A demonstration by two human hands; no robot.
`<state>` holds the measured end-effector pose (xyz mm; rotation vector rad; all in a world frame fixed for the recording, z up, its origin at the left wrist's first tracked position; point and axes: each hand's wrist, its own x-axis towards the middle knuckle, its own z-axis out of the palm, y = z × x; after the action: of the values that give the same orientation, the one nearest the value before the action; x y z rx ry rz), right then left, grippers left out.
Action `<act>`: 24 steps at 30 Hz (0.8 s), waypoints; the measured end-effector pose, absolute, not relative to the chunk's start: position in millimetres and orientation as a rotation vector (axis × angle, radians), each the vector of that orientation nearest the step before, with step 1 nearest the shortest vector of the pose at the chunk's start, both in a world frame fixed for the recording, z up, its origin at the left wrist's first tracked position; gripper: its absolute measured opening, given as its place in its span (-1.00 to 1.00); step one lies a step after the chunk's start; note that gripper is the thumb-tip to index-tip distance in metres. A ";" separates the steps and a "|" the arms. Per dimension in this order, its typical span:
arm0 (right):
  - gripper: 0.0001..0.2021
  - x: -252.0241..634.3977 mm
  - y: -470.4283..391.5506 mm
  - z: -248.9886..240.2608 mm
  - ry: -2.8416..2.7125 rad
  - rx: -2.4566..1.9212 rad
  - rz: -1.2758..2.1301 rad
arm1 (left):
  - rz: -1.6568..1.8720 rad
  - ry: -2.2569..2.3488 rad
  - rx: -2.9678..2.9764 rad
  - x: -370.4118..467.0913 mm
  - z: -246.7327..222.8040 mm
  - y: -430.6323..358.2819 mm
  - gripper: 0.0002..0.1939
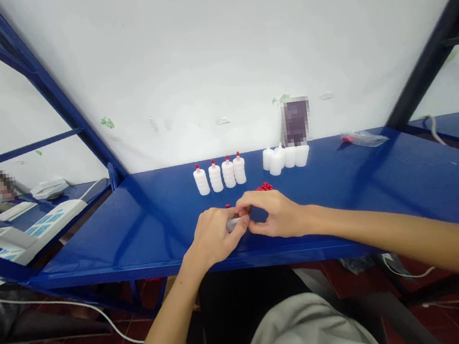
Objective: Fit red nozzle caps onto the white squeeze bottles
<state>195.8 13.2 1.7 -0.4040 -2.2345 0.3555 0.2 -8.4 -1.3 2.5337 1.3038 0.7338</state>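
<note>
Near the front edge of the blue table, my left hand (213, 232) is closed around a small whitish-grey piece (232, 224), mostly covered by its fingers. My right hand (278, 213) meets it there, thumb and fingers pinched together at the piece's right end; what they grip is hidden. Just above my left fingers shows a red bit (228, 206). Behind my right hand lies a pile of small red caps (265, 186). Several white bottles with red tips (216, 178) stand upright in a row beyond my hands.
Further right stand several white bottles (289, 157) without red tips, before the wall. A clear plastic bag (364, 138) with something red lies at the back right of the blue table (136, 227). On the left are a power strip (41, 232) and blue metal posts (54, 92).
</note>
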 end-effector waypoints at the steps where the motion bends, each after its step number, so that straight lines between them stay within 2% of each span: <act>1: -0.76 194.0 13.5 4.4 -2.252 -0.377 0.337 | 0.781 1.309 2.491 -0.7 -1.9 -8.1 -0.59; 5: -0.70 183.4 18.8 17.6 -2.371 -0.273 0.284 | 0.968 1.297 2.289 -8.7 -7.2 -1.9 -0.59; 10: -0.76 163.2 35.2 35.1 -2.518 -0.206 0.295 | 1.122 1.250 2.065 -20.3 -14.6 8.2 -0.63; 14: -0.82 154.0 52.6 55.5 -2.534 -0.241 0.434 | 1.260 1.257 1.885 -24.1 -15.2 9.2 -0.53; 19: -0.89 166.2 80.0 73.7 -2.590 -0.570 0.453 | 1.153 1.517 1.896 -27.0 -10.5 9.4 -0.48; 24: -0.86 166.1 97.3 53.0 -2.620 -0.684 0.298 | 1.002 1.718 2.198 -20.2 -3.8 6.5 -0.52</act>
<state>166.1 97.3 53.0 -0.6839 -2.6203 0.2979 -20.2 6.5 -3.8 2.1975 1.7180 1.0022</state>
